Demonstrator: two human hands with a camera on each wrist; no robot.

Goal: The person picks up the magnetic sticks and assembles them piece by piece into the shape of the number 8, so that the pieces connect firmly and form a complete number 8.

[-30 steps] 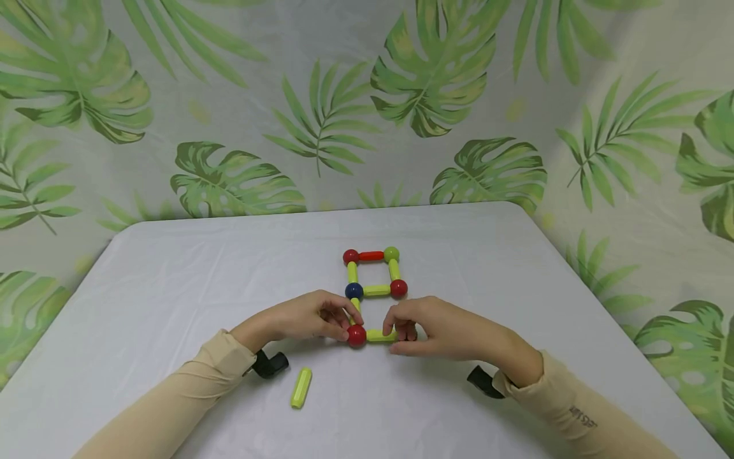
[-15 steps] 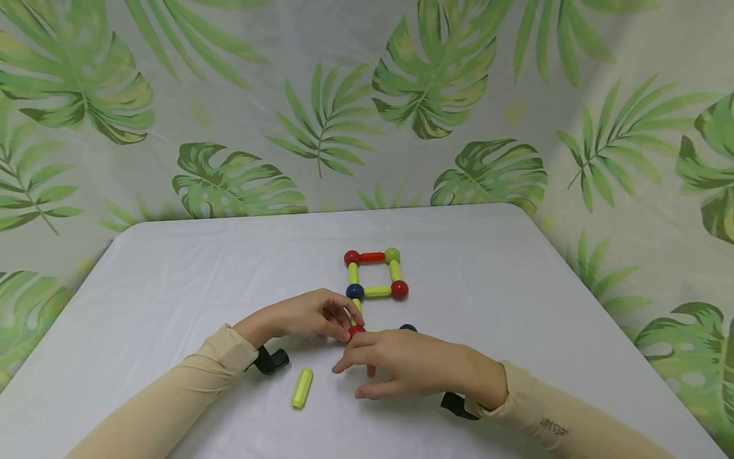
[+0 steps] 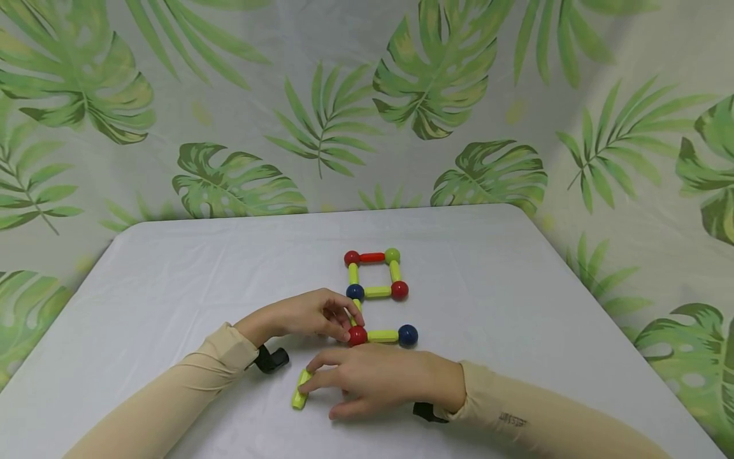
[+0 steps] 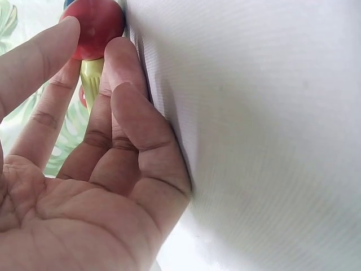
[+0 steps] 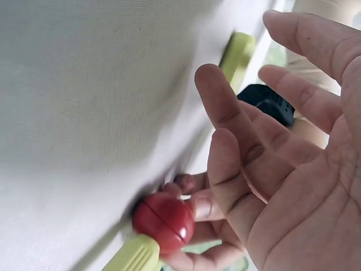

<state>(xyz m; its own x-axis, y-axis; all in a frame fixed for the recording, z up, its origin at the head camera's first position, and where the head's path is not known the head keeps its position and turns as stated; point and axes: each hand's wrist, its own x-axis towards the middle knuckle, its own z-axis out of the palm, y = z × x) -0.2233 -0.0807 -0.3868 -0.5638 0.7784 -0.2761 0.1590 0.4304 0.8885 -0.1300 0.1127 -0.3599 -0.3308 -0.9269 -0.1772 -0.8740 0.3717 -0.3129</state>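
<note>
My left hand (image 3: 312,314) pinches a red ball (image 3: 357,336) at the near left corner of a ball-and-stick figure; in the left wrist view thumb and fingers touch this red ball (image 4: 98,28). A yellow-green stick (image 3: 382,336) runs from it to a dark blue ball (image 3: 408,336). Another stick, partly behind the left fingers, leads up to a second blue ball (image 3: 355,291). My right hand (image 3: 381,380) reaches over a loose yellow-green stick (image 3: 298,400), its fingers spread. In the right wrist view the loose stick (image 5: 240,53) lies beyond the fingertips, not gripped.
A closed square stands farther back, with a red stick (image 3: 372,257), a dark red ball (image 3: 352,257), a green ball (image 3: 392,255) and a red ball (image 3: 399,290). White cloth covers the table (image 3: 201,268). A leaf-print curtain (image 3: 321,115) hangs behind.
My right hand has left the near stick and blue ball and moved left and nearer, to the loose stick. The blue ball is now uncovered. My left hand stays on the red ball.
</note>
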